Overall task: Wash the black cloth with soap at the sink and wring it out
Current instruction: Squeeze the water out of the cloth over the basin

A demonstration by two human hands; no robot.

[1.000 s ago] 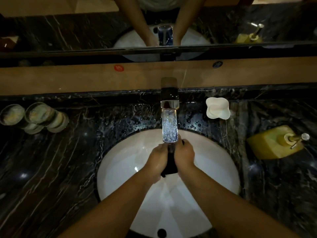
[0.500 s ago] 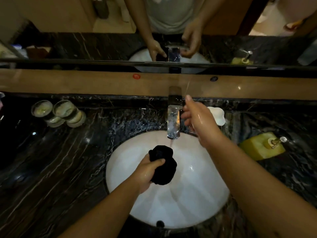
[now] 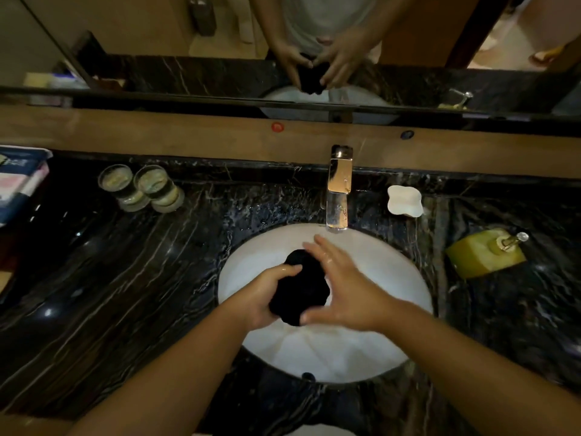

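**Head view: one black cloth, two hands over the sink**

Head camera looks down on one white sink (image 3: 386,313) set in a dark marble bench (image 3: 125,294). The left hand (image 3: 267,297) has its grip curled round the single bunched black cloth (image 3: 298,287), held above the basin. The right hand (image 3: 342,291) lies against the cloth, fingers straight and spread. Behind stand one tap (image 3: 338,190), two glasses (image 3: 141,188), one white soap dish (image 3: 404,201) and one yellow soap dispenser (image 3: 484,253).

We count two hands, the left hand (image 3: 264,297) and right hand (image 3: 345,291), one black cloth (image 3: 298,287) between them, two glasses (image 3: 141,187) to their left, one soap dispenser (image 3: 485,254) to their right.
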